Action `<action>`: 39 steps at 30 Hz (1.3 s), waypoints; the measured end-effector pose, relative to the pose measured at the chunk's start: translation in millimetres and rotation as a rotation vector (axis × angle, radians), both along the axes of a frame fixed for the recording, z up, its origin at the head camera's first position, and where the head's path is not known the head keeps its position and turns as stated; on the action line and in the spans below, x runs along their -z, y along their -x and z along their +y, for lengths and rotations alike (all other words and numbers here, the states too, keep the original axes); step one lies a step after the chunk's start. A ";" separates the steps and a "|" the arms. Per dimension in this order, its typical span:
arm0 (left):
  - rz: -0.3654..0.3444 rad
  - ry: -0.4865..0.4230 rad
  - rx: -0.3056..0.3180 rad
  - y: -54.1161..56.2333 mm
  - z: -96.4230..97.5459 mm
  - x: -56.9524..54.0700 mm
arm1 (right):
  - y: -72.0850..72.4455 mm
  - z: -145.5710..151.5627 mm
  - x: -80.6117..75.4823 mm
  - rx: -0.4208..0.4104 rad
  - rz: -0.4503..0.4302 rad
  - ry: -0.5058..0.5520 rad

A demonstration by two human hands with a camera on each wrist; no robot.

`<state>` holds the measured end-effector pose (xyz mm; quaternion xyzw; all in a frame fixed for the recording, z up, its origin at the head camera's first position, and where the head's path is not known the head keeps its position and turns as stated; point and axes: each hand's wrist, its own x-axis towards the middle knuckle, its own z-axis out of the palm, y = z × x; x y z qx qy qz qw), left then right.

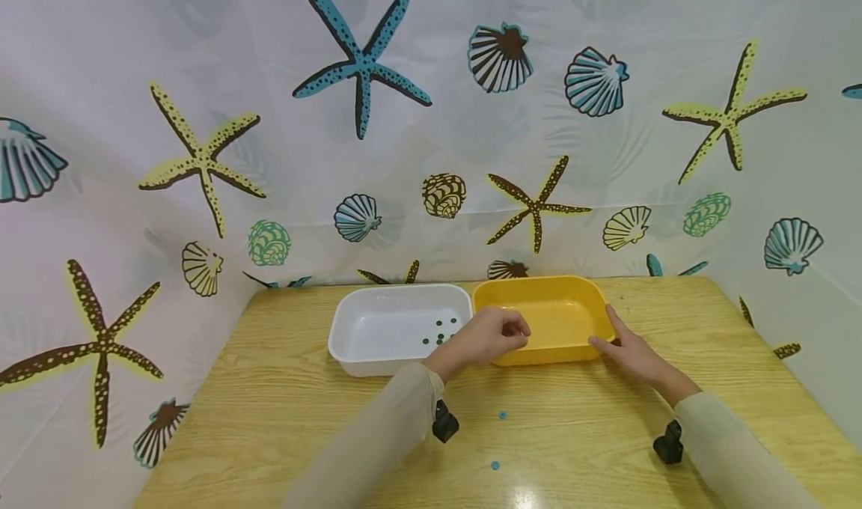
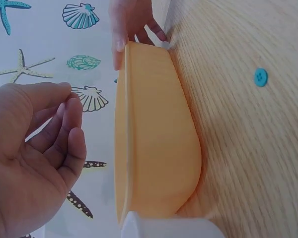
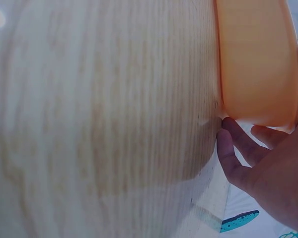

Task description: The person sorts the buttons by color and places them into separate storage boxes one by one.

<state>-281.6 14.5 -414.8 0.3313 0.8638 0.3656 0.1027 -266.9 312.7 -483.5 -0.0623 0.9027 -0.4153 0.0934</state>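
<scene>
My left hand [image 1: 494,334] is above the front left part of a yellow plastic tub [image 1: 547,356]. Its fingers are curled and the thumb meets the index fingertip, with nothing visible between them. My right hand [image 1: 633,353] holds the tub's right end, thumb at the front corner and fingers along the end wall. In the right wrist view, its fingertips [image 3: 228,124] touch the tub's base. A white tub [image 1: 377,368] stands against the yellow one on the left, with several dark green buttons [image 1: 441,337] inside. My left wrist partly covers its right corner.
Two blue buttons, a nearer one [image 1: 494,465] and a farther one [image 1: 502,415], lie on the wooden table [image 1: 269,419] in front of the tubs. A white curtain [image 1: 417,135] printed with starfish and shells surrounds the back and sides. Black wrist mounts [image 1: 444,422] sit under both sleeves.
</scene>
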 end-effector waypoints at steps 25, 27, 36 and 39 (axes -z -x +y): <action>-0.065 -0.079 -0.180 23.1 21.4 33.2 | -0.2 -0.3 -0.4 -0.005 -0.003 -0.007; -0.077 -0.086 -0.188 25.0 22.1 33.8 | -0.4 -0.3 -1.4 -0.004 -0.002 -0.008; -0.113 -0.093 -0.195 32.9 25.1 35.0 | -0.3 0.0 -1.6 0.000 -0.011 0.002; -0.124 -0.092 -0.199 34.7 26.0 36.2 | -0.9 -0.3 -1.4 0.005 -0.015 0.002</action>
